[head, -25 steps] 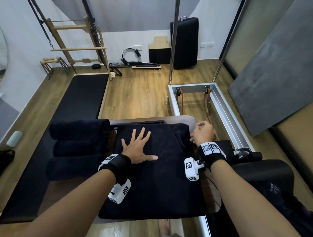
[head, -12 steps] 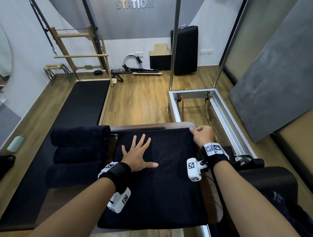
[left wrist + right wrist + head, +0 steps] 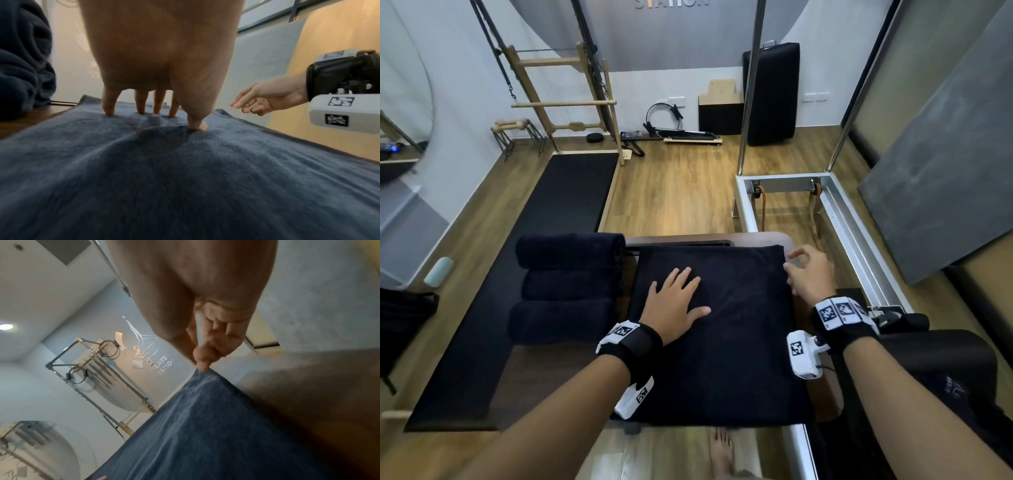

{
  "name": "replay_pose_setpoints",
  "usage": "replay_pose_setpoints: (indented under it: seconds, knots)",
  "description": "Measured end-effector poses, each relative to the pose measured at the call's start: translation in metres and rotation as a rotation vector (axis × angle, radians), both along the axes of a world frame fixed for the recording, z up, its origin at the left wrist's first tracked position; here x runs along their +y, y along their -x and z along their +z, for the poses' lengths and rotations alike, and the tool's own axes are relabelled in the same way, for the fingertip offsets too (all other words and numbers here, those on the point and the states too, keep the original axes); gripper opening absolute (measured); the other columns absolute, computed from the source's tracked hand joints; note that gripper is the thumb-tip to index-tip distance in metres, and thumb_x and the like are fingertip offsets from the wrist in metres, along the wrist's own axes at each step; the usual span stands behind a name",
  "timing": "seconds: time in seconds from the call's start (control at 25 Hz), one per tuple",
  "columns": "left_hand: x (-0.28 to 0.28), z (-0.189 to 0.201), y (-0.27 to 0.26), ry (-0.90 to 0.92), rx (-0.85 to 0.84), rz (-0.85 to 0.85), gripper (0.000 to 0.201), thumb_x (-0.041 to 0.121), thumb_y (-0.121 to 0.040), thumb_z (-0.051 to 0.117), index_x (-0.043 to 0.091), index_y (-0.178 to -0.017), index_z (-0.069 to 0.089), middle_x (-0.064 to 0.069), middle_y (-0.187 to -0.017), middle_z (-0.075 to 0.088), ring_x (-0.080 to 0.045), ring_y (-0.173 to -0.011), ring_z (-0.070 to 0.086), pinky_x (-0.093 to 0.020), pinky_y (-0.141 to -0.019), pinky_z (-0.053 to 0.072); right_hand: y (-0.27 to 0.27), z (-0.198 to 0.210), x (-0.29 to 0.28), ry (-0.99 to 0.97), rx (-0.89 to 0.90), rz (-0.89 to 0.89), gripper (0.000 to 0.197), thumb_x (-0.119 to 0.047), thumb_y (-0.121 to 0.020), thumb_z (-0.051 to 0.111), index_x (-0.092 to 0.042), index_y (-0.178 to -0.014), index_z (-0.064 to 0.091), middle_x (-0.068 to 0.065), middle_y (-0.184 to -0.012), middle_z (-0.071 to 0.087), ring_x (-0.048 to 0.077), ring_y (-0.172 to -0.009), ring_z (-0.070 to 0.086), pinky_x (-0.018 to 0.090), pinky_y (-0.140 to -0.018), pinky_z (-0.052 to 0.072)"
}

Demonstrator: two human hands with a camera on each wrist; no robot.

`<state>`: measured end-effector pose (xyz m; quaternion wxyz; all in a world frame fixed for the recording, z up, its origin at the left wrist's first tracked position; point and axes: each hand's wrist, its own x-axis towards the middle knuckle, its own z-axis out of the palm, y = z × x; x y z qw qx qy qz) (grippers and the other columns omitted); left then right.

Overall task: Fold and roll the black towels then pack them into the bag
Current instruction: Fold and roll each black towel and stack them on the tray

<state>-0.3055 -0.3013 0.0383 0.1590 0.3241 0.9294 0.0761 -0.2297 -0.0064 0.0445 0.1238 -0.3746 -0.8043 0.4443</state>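
Black terry towel (image 3: 722, 329) lies flat on the tabletop (image 3: 789, 241) — your left hand (image 3: 674, 301) pins it with fingers (image 3: 109, 105) spread, while your right hand (image 3: 810, 274), loosely curled and gripping nothing, touches its far right corner.

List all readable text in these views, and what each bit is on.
"PILATES STATION": silver raised lettering on the grey wall, right wrist view.
"STATION": the same lettering in the head view, with its top cut off by the frame edge.
Faint print on the dark garment: too blurred to read.
White wrist camera: black-and-white square pattern markers, no text.
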Motion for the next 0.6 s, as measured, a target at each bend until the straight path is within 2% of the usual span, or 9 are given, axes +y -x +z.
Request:
replay_pose_setpoints:
  seconds: [0.08, 0.16, 0.24, 0.32, 0.4, 0.48, 0.56, 0.6]
  knots:
    - [-0.016, 0.004, -0.016, -0.037, 0.006, 0.020, 0.069, 0.060, -0.106, 0.046, 0.026, -0.165, 0.032, 0.003, -0.177, 0.014, -0.018, -0.164, 0.004, -0.055, -0.129, 0.020, -0.024, -0.002, -0.014, 0.030, 0.060, 0.111, 0.023, -0.003, -0.090, 0.071, -0.021, -0.076, 0.074, 0.010, -0.063, 0.071, 0.017, -0.046, 0.060, 0.029, -0.045, 0.048]
    - [-0.037, 0.005, -0.036, -0.045, 0.009, 0.029, 0.064, 0.055, -0.108, 0.046, 0.025, -0.164, 0.034, 0.004, -0.176, 0.015, -0.017, -0.163, 0.006, -0.050, -0.129, 0.021, -0.053, -0.002, -0.036, 0.088, 0.095, 0.217, 0.029, 0.006, -0.087, 0.074, -0.019, -0.073, 0.077, 0.014, -0.070, 0.074, 0.022, -0.055, 0.066, 0.030, -0.052, 0.052]
    - [-0.059, 0.001, -0.060, -0.055, 0.017, 0.004, 0.061, 0.050, -0.110, 0.046, 0.025, -0.164, 0.034, 0.005, -0.176, 0.014, -0.016, -0.163, 0.006, -0.047, -0.130, 0.020, -0.085, -0.002, -0.060, 0.058, 0.085, 0.294, 0.022, 0.006, -0.086, 0.077, -0.015, -0.080, 0.081, 0.009, -0.078, 0.078, 0.025, -0.074, 0.075, 0.035, -0.072, 0.061]
    - [-0.081, -0.004, -0.082, -0.156, 0.026, -0.040, 0.055, 0.044, -0.110, 0.051, 0.024, -0.161, 0.043, 0.005, -0.175, 0.021, -0.017, -0.163, 0.012, -0.047, -0.130, 0.021, -0.117, -0.003, -0.084, -0.028, 0.057, 0.364, 0.018, 0.004, -0.088, 0.076, -0.011, -0.092, 0.083, 0.003, -0.096, 0.081, 0.017, -0.093, 0.077, 0.036, -0.093, 0.060]
    - [-0.100, -0.010, -0.102, -0.304, 0.055, -0.084, 0.048, 0.039, -0.108, 0.058, 0.021, -0.152, 0.057, 0.004, -0.170, 0.034, -0.016, -0.161, 0.022, -0.046, -0.128, 0.025, -0.145, -0.004, -0.105, -0.103, 0.067, 0.421, 0.020, 0.001, -0.090, 0.075, -0.011, -0.105, 0.081, 0.002, -0.115, 0.077, 0.015, -0.109, 0.073, 0.036, -0.104, 0.056]
    - [-0.118, -0.017, -0.121, -0.383, 0.052, -0.087, 0.054, 0.048, -0.104, 0.061, 0.021, -0.150, 0.058, 0.007, -0.169, 0.036, -0.012, -0.160, 0.022, -0.042, -0.131, 0.022, -0.173, -0.004, -0.119, -0.223, 0.072, 0.500, 0.031, -0.015, -0.090, 0.081, -0.015, -0.121, 0.077, 0.000, -0.136, 0.068, 0.016, -0.129, 0.062, 0.032, -0.113, 0.046]
    - [-0.135, -0.026, -0.136, -0.339, 0.037, -0.123, 0.075, 0.064, -0.098, 0.062, 0.027, -0.160, 0.041, 0.013, -0.173, 0.020, -0.006, -0.162, 0.007, -0.035, -0.132, 0.009, -0.197, -0.007, -0.128, -0.260, 0.006, 0.632, 0.063, -0.038, -0.087, 0.084, -0.024, -0.144, 0.061, -0.011, -0.157, 0.045, 0.006, -0.150, 0.034, 0.026, -0.120, 0.030]
    - [-0.143, -0.030, -0.141, -0.280, 0.056, -0.162, 0.083, 0.064, -0.096, 0.065, 0.031, -0.163, 0.030, 0.014, -0.174, 0.010, -0.004, -0.162, -0.001, -0.034, -0.132, 0.005, -0.207, -0.010, -0.130, -0.307, -0.060, 0.696, 0.078, -0.044, -0.086, 0.083, -0.028, -0.154, 0.048, -0.015, -0.163, 0.030, 0.003, -0.155, 0.018, 0.026, -0.123, 0.022]
